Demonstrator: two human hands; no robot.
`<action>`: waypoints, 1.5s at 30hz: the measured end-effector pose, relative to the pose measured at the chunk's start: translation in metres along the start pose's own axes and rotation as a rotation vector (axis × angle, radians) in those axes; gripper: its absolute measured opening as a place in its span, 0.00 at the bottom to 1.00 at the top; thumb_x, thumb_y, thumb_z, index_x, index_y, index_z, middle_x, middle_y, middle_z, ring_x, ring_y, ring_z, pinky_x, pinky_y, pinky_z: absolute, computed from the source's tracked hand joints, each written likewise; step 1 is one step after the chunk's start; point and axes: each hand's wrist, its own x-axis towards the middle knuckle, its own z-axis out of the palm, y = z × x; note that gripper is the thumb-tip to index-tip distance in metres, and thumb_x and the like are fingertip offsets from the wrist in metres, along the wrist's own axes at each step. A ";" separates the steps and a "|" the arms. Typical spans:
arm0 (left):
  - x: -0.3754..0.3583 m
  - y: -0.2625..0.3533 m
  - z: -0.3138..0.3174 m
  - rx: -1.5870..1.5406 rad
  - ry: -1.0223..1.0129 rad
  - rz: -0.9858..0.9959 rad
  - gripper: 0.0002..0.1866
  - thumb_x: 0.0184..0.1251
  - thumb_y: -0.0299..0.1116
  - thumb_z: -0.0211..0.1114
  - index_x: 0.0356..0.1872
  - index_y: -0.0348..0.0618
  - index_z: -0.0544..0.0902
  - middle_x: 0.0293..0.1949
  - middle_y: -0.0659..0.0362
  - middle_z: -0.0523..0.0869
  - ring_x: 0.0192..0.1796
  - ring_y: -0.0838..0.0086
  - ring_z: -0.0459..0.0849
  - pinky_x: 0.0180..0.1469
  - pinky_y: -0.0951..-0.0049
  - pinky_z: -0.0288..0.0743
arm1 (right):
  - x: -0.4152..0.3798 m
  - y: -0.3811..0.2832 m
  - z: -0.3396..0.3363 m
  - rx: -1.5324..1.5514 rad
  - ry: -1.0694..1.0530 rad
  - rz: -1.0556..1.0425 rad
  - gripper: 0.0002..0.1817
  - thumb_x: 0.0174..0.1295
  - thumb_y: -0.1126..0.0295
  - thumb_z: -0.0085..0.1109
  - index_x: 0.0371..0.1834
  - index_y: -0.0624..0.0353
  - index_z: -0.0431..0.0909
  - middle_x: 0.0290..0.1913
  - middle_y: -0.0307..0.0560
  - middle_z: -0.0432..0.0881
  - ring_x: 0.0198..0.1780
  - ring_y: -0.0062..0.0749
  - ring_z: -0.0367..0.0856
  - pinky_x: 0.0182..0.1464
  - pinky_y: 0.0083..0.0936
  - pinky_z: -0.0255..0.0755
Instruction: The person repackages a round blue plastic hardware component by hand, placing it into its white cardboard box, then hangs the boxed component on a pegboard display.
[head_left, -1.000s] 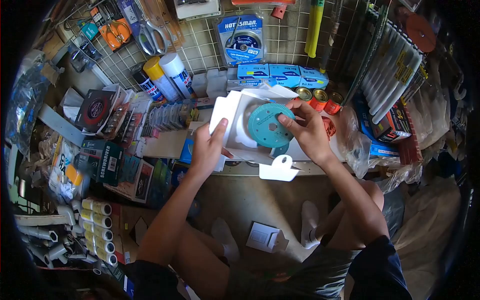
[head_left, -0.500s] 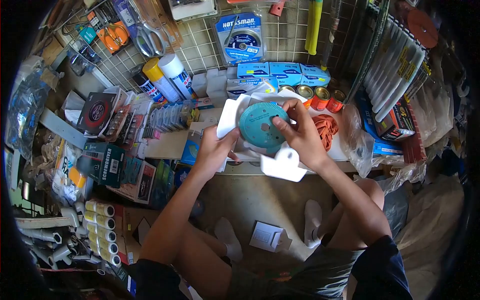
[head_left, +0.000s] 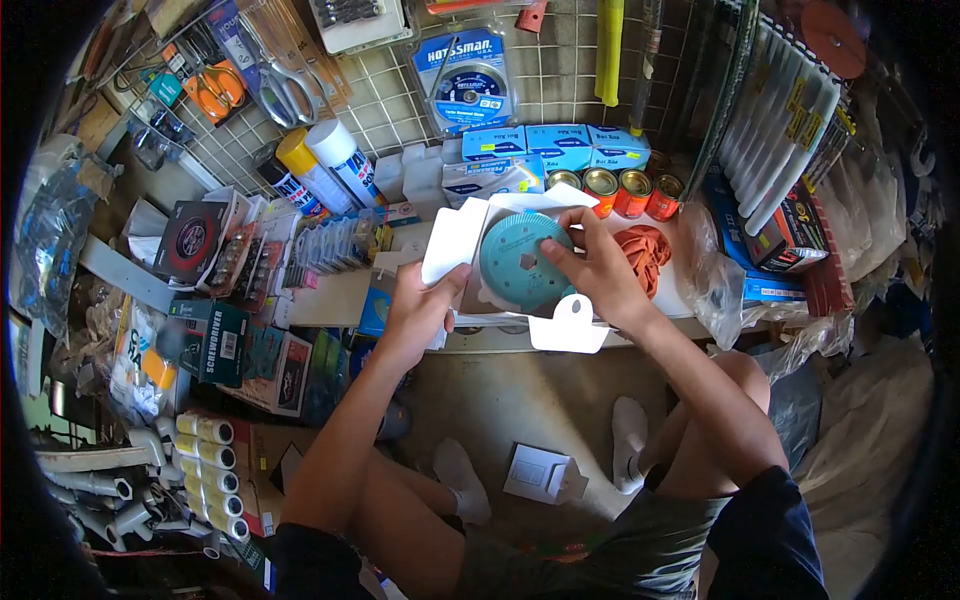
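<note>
A round teal disc (head_left: 515, 275) with a hole at its centre lies at the opening of a white open box (head_left: 455, 240). My left hand (head_left: 425, 300) grips the box's left side, thumb on the white flap. My right hand (head_left: 595, 265) pinches the disc's right edge, with the thumb on its face and the fingers behind. A white flap with a rounded tab (head_left: 570, 330) hangs from the front of the box, below my right hand.
Behind stand blue boxes (head_left: 555, 150), orange-red cans (head_left: 633, 195) and spray cans (head_left: 335, 155). An orange bundle (head_left: 645, 258) lies right of my right hand. A dark green screwdriver box (head_left: 225, 340) is at left. A flat white box (head_left: 538, 472) rests on the floor.
The disc has shifted slightly down and left and sits closer into the box. The box is turned a little, its front flap hanging more level. The camera view has shifted slightly.
</note>
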 end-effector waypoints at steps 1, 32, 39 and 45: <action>0.000 0.000 0.001 0.004 0.007 -0.001 0.14 0.76 0.39 0.67 0.43 0.35 0.84 0.32 0.63 0.83 0.25 0.83 0.77 0.19 0.77 0.70 | -0.001 -0.007 -0.001 -0.151 -0.017 0.005 0.19 0.70 0.70 0.64 0.54 0.64 0.65 0.43 0.67 0.84 0.49 0.63 0.86 0.51 0.48 0.77; -0.006 0.015 0.003 -0.084 0.084 0.054 0.12 0.63 0.31 0.77 0.41 0.34 0.86 0.31 0.61 0.87 0.21 0.85 0.75 0.18 0.79 0.64 | -0.007 -0.040 0.002 -1.018 0.234 -0.298 0.37 0.59 0.61 0.75 0.67 0.60 0.66 0.60 0.57 0.76 0.62 0.58 0.75 0.64 0.49 0.72; -0.004 0.021 0.011 -0.131 0.144 -0.013 0.10 0.63 0.29 0.76 0.40 0.35 0.86 0.30 0.60 0.87 0.20 0.85 0.73 0.18 0.79 0.62 | 0.000 -0.015 -0.010 -0.360 0.271 -0.028 0.49 0.54 0.64 0.81 0.72 0.70 0.57 0.66 0.63 0.72 0.66 0.53 0.75 0.68 0.43 0.72; -0.005 0.020 0.009 -0.016 0.155 0.012 0.12 0.64 0.31 0.75 0.43 0.32 0.86 0.34 0.58 0.89 0.25 0.81 0.80 0.24 0.78 0.71 | -0.006 -0.032 -0.015 0.053 0.123 0.408 0.40 0.54 0.64 0.81 0.67 0.70 0.71 0.54 0.57 0.85 0.53 0.39 0.85 0.58 0.36 0.80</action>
